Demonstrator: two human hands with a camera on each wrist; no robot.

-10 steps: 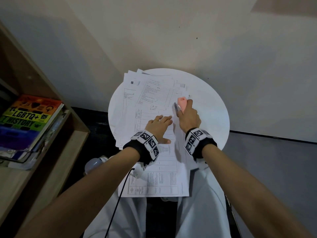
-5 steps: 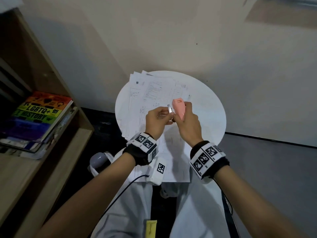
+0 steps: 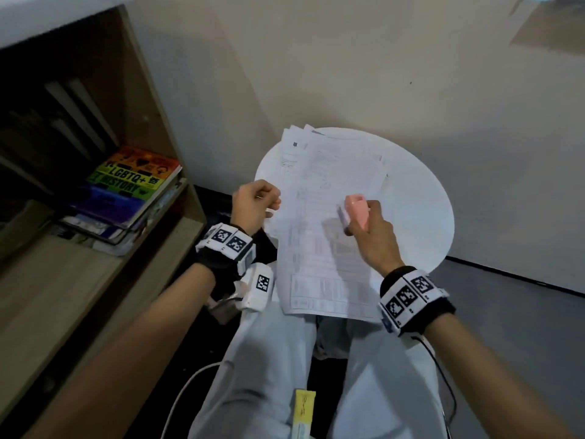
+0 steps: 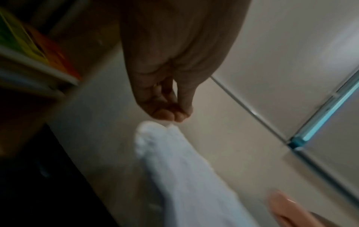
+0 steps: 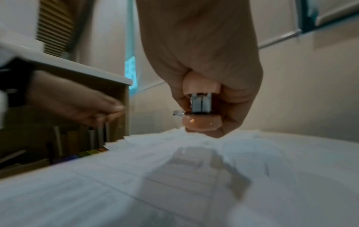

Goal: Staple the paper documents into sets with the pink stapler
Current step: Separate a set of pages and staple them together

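Note:
My right hand grips the pink stapler and holds it just above the loose paper documents on the round white table. In the right wrist view the stapler points its metal mouth at the camera, and a bent staple sticks out at its left side. My left hand hovers at the table's left edge, away from the stapler. Its fingertips are bunched together against the thumb, and nothing shows between them. The papers lie fanned and overhang the near edge onto my lap.
A wooden bookshelf stands close on the left, with a stack of books on its shelf. A wall is right behind the table. A yellow packet lies on my lap, and cables hang from both wrists.
My left hand has let go of the stapler's metal part and drawn away to the left. My right hand keeps the stapler above the papers.

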